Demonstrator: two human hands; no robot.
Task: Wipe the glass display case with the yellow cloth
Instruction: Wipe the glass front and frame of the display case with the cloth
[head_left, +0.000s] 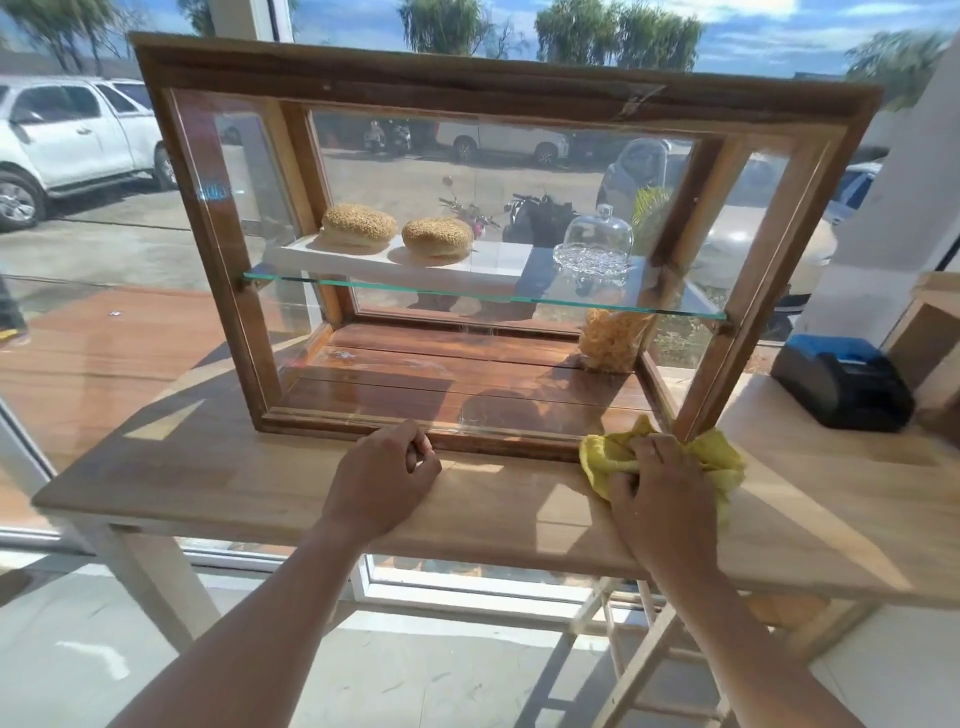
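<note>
Sunlit window glass fills the background, with parked cars and trees beyond it. Before the window stands a wooden table, and on it the case — a wood-framed glass box, its long axis running left to right across the tabletop, its front pane facing the person.

Inside, a glass shelf spans the case from side to side. On the shelf lies a white tray holding two seeded buns side by side, and to the right of the tray stands a small glass dome on a cut-glass dish. Below the shelf, on the wooden floor of the case at the right rear, stands a clear bag of pale yellow pieces; what they are cannot be told.

The left hand rests on the table against the bottom rail of the case near its middle, fingers curled under, holding nothing that shows. The right hand grips the bunched cloth — pressed at the lower right corner of the case frame, where the frame meets the table.

To the right on the table sits a black and blue printer, well apart from the cloth.
</note>
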